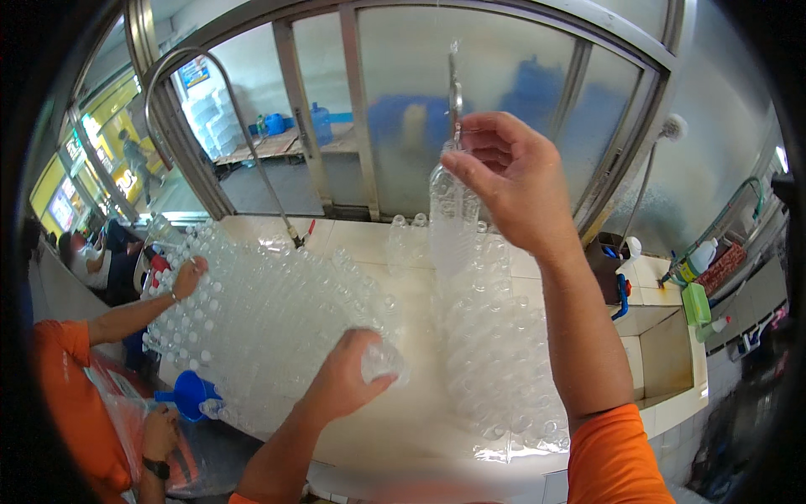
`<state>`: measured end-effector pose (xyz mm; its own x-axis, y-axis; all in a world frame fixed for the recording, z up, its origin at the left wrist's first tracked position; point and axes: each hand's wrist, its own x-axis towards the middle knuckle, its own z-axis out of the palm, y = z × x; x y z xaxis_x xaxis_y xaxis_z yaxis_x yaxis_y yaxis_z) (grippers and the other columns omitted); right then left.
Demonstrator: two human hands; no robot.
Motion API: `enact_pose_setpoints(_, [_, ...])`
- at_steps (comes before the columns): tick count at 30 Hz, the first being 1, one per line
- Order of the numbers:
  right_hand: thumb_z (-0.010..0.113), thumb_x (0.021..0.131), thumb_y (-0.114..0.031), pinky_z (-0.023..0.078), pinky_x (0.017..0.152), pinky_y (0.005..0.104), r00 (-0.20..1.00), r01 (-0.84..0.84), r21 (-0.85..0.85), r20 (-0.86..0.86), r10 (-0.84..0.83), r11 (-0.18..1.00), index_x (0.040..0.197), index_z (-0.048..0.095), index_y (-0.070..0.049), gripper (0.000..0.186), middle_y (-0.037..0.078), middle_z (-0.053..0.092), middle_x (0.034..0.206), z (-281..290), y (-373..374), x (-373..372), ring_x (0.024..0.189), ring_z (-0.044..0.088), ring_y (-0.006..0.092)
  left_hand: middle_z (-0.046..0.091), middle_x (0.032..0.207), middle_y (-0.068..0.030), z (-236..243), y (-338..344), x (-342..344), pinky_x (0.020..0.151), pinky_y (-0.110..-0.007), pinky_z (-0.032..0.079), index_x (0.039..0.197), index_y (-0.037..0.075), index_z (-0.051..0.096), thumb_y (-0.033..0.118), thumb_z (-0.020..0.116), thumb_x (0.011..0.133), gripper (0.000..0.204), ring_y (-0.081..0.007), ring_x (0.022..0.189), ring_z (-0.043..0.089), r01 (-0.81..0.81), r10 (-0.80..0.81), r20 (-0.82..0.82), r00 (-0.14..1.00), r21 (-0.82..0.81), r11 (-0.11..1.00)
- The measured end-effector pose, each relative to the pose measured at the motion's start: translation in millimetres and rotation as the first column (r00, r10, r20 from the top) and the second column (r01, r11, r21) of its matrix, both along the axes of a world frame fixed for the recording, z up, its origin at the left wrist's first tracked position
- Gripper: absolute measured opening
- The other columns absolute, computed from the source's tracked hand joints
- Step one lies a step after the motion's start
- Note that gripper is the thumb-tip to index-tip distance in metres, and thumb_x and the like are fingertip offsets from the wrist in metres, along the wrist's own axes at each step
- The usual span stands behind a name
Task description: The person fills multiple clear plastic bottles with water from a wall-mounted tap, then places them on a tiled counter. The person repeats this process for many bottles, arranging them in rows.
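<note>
My right hand [514, 172] is raised above the far part of the counter, its fingers and thumb closed at the neck of an upright clear plastic bottle [453, 210]. A thin metal spout [456, 97] hangs right at this bottle's mouth. Lower and to the left, my left hand [348, 375] is wrapped round another clear plastic bottle [384, 363], which is tilted with one end facing me. Uncapped clear bottles [504, 361] stand packed together below my right forearm. A larger pack of clear bottles [269, 319] fills the counter's left side.
At left, a co-worker in orange reaches a hand [189, 277] over white-capped bottles [189, 323]; a blue jug-like vessel [195, 395] is beside them. A curved metal tap [252, 147] rises behind. A basin [667, 357], green sponge-like block [695, 311] and spray hose [646, 185] are at right.
</note>
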<state>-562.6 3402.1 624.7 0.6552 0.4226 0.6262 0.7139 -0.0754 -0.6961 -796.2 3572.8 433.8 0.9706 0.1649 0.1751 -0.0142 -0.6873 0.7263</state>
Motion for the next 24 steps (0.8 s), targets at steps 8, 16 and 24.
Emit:
enact_pose_setpoints(8, [0.087, 0.086, -0.013, 0.059, 0.087, 0.0305, 0.998, -0.003, 0.118, -0.064, 0.010, 0.993, 0.121, 0.067, 0.002, 0.043, 0.012, 0.074, 0.103, -3.0, 4.9, 0.9, 0.095, 0.072, 0.0173, 0.023, 0.166, -0.0183, -90.4, 22.6, -62.5, 0.113, -0.088, 0.007, 0.125, 0.017, 0.067, 0.037, 0.089, 0.079, 0.055, -0.0558, 0.156, 0.009, 0.053, 0.163, -0.298, 0.941, 0.602, 0.797])
enact_pose_setpoints(16, [0.089, 0.085, -0.013, 0.057, 0.080, 0.0265, 0.997, -0.036, 0.299, -0.059, 0.056, 0.954, 0.120, 0.065, 0.003, 0.045, 0.007, 0.070, 0.097, 4.0, 20.5, 0.6, 0.088, 0.067, 0.0128, 0.045, 0.158, -0.0231, 16.5, 49.7, 33.6, 0.122, -0.056, 0.034, 0.146, 0.002, 0.054, 0.036, 0.084, 0.089, 0.073, -0.0459, 0.150, 0.039, -0.058, 0.063, 0.129, 0.990, -0.044, 0.997])
enact_pose_setpoints(24, [0.072, 0.100, -0.015, 0.049, 0.074, 0.0253, 0.877, -0.229, 0.848, -0.033, 0.479, 0.478, 0.120, 0.066, -0.001, 0.025, 0.005, 0.069, 0.098, -39.9, 47.2, 37.9, 0.083, 0.062, 0.0102, 0.044, 0.162, -0.0241, 157.1, 8.5, 174.7, 0.122, -0.043, 0.035, 0.161, -0.001, 0.031, 0.031, 0.076, 0.097, 0.085, -0.0355, 0.149, 0.045, 0.337, -0.201, 0.547, 0.813, -0.159, 0.928])
